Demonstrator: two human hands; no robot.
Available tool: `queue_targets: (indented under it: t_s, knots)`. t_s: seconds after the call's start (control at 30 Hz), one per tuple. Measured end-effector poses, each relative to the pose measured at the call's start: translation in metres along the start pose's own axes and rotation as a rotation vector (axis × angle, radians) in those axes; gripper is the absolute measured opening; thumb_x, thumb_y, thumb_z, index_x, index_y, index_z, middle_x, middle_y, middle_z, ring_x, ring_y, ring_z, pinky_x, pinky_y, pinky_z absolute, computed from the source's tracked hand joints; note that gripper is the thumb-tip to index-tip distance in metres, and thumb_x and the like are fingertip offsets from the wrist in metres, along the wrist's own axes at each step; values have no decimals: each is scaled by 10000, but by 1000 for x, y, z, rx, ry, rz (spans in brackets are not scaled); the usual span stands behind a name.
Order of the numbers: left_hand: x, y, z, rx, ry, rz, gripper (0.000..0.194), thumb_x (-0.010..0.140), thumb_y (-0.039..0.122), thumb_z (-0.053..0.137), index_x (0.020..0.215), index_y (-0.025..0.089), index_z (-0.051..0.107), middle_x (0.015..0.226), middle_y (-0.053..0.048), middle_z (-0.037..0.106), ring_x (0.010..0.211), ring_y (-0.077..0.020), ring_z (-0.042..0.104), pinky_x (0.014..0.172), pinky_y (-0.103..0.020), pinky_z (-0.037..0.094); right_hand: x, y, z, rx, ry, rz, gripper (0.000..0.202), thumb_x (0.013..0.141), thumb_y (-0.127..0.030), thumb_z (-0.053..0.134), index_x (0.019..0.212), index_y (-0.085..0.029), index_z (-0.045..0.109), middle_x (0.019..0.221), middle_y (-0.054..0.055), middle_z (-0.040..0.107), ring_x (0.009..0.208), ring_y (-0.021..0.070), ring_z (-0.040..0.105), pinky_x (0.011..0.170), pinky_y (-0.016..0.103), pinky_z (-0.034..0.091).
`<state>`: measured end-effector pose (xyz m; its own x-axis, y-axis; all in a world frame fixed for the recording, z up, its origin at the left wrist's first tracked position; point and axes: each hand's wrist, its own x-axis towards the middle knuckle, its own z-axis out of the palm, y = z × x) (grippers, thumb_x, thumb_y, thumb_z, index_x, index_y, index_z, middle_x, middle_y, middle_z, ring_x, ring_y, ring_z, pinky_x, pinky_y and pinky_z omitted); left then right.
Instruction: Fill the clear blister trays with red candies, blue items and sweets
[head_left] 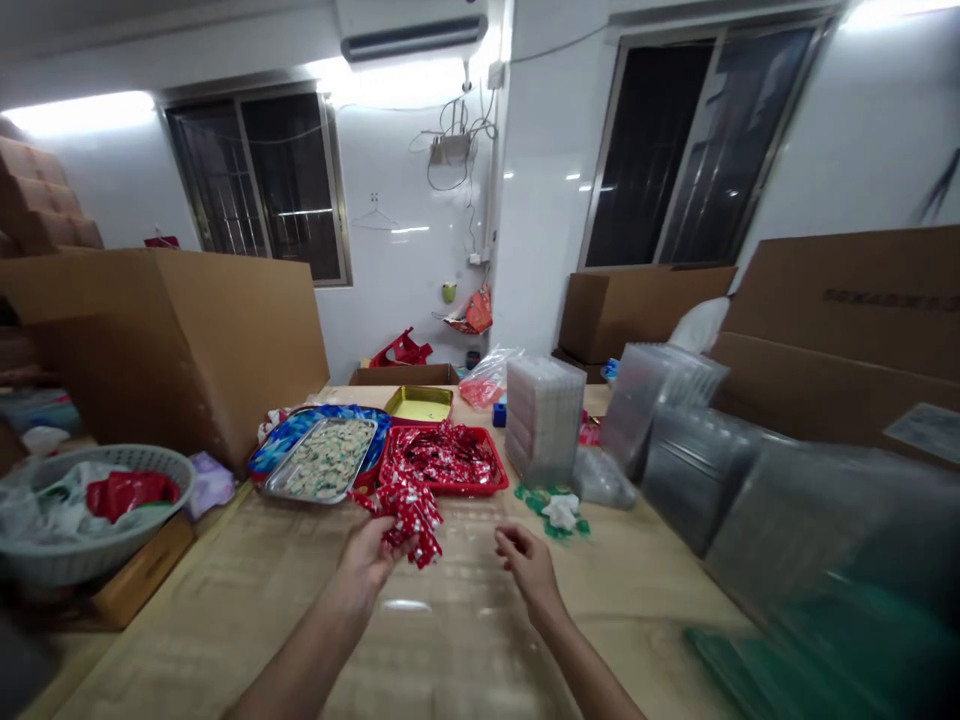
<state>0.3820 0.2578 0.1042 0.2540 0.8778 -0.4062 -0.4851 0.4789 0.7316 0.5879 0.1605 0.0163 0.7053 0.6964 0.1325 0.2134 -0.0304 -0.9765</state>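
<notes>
My left hand (369,560) holds a bunch of red wrapped candies (409,515) just in front of the red tray (501,484), which is heaped with the same red candies. My right hand (527,562) hovers over the wooden table (637,590) with its fingers loosely curled and nothing seen in them. A clear plastic tray (442,590) lies on the table between and under my hands.
A metal tray of pale candies (324,460) sits on a blue patterned tray left of the red one. A yellow tin (420,404) stands behind. Stacks of clear plastic trays (544,420) rise at right. Cardboard boxes (172,340) line both sides; a basket (90,510) sits at left.
</notes>
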Motion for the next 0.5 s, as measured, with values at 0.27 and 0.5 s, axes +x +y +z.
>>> queue_targets:
  t_s: [0.27,0.5]
  knots:
    - [-87,-46,-78,57,29,-196,131,571,10,595,621,130,591,569,-51,673,516,-191,621,511,-336,535,-116,-58,35,316,-445,115,404,693,-499,687,914,-161,678,783,44,669,687,162,595,625,273,476]
    - [-110,-76,-125,196,-131,-259,319,455,149,695,765,143,619,665,-71,708,547,-253,635,439,-343,493,-133,-81,25,-69,-590,-197,305,774,-316,624,1049,-193,668,896,52,659,770,161,582,652,245,443]
